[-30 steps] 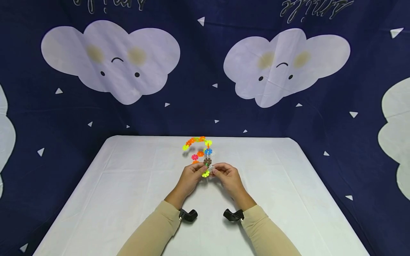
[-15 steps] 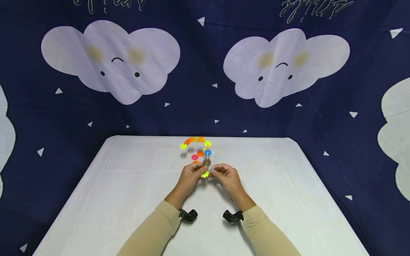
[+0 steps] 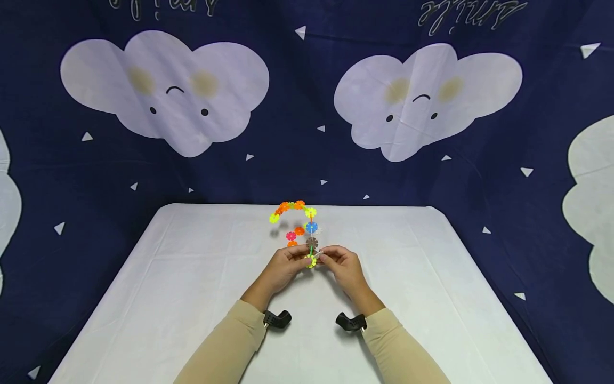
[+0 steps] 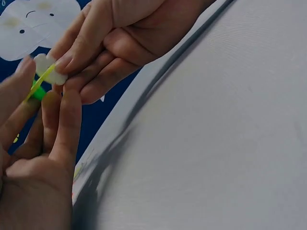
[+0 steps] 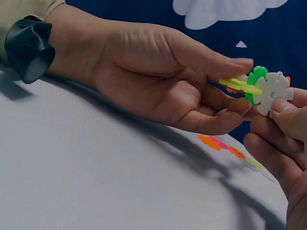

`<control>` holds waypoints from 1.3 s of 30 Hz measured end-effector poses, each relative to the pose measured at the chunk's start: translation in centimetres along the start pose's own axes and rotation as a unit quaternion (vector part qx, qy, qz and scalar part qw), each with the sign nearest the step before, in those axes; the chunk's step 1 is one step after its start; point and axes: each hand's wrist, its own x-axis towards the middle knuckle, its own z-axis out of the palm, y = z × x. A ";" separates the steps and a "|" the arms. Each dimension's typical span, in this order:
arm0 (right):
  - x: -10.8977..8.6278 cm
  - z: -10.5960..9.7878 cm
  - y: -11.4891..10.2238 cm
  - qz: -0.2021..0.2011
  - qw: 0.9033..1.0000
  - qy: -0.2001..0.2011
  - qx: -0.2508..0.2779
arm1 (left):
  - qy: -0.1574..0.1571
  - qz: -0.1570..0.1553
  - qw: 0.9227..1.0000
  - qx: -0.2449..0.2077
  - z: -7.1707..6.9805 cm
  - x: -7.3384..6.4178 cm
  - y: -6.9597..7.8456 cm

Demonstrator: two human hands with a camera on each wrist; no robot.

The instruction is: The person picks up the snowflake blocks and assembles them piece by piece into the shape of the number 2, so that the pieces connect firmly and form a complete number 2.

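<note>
Over the table [image 3: 144, 298], both hands are at the near end of the chain [image 3: 312, 227]: the left hand [image 3: 284, 268] pinches its yellow disc [image 5: 240, 86], and the right hand [image 3: 346, 269] pinches the white disc [image 5: 275, 87] just beside. The chain rises from that grip and curls left. It should be light, its discs fairly stiff, its joints liable to twist or pop loose, so hold close to the joint being pressed. The white disc, probably slick, is best taken by its rim, a notch left free.

The right hand is cut off in its own wrist view. Other discs [image 3: 291, 236] lie left of the chain; whether joined is unclear. The green disc [image 5: 258, 74] is partly covered; whether white and yellow interlock cannot be told.
</note>
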 end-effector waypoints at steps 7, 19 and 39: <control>0.0 -0.4 0.2 0.006 1.000 -0.008 0.000 | -0.065 0.009 0.995 -0.075 -0.3 -0.3 0.3; 0.0 -1.0 0.1 0.004 0.999 -0.046 -0.022 | -0.056 0.007 0.998 -0.038 -0.5 -0.4 0.3; 0.0 -1.4 -0.4 0.010 0.992 -0.106 -0.074 | -0.051 -0.027 0.998 -0.011 -0.6 -0.7 1.0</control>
